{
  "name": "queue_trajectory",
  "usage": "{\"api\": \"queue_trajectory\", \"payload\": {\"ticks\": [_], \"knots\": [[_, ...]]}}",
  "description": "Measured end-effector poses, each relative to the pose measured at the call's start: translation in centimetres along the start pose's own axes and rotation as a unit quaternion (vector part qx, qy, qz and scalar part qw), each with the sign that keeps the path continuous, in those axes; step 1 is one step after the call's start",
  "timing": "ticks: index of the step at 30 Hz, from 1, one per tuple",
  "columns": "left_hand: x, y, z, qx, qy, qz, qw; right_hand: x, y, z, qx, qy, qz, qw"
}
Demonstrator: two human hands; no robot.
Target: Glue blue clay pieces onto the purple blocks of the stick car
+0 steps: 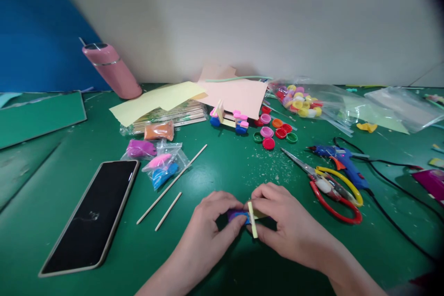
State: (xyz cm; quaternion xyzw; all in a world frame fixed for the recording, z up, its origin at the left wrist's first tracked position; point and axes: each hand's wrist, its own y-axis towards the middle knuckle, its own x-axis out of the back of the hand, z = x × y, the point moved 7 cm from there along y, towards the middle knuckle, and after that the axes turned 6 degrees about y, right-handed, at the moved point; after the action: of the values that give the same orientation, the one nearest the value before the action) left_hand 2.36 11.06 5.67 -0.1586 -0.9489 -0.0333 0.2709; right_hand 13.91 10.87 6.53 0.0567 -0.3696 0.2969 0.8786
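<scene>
Low in the middle of the head view, my left hand is closed, pinching a small blue and purple piece between thumb and fingers. My right hand is closed on a pale yellow strip piece, which stands roughly crosswise against the end of the blue one. Fingers cover much of both pieces, so I cannot tell how they join. Farther back stands a small model with a yellow base, pink parts and blue ends. Two wooden sticks, a long one and a short one, lie left of my hands.
Scissors and a blue glue gun with its cord lie at right. Several bottle caps sit mid-table, near a bag of caps. Bagged clay, a phone and a pink bottle are at left.
</scene>
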Motion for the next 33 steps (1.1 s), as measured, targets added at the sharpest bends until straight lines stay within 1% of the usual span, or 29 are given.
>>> {"api": "queue_trajectory", "payload": {"ticks": [7, 12, 17, 24, 33], "knots": [[-0.2, 0.28, 0.03, -0.013, 0.012, 0.012, 1.0, 0.03, 0.03, 0.01, -0.004, 0.003, -0.005, 1.0], [-0.27, 0.48, 0.05, -0.007, -0.002, 0.033, 0.999, 0.05, 0.0, 0.09, -0.008, 0.014, -0.008, 1.0], [-0.39, 0.43, 0.05, -0.005, 0.008, 0.041, 0.999, 0.12, 0.02, 0.12, -0.008, 0.017, -0.009, 1.0], [-0.72, 0.3, 0.34, 0.01, 0.013, 0.042, 0.999, 0.13, -0.05, 0.22, -0.012, 0.012, -0.007, 1.0], [-0.71, -0.03, 0.69, -0.005, -0.002, 0.024, 1.0, 0.12, 0.06, 0.36, -0.01, 0.0, -0.012, 1.0]]}}
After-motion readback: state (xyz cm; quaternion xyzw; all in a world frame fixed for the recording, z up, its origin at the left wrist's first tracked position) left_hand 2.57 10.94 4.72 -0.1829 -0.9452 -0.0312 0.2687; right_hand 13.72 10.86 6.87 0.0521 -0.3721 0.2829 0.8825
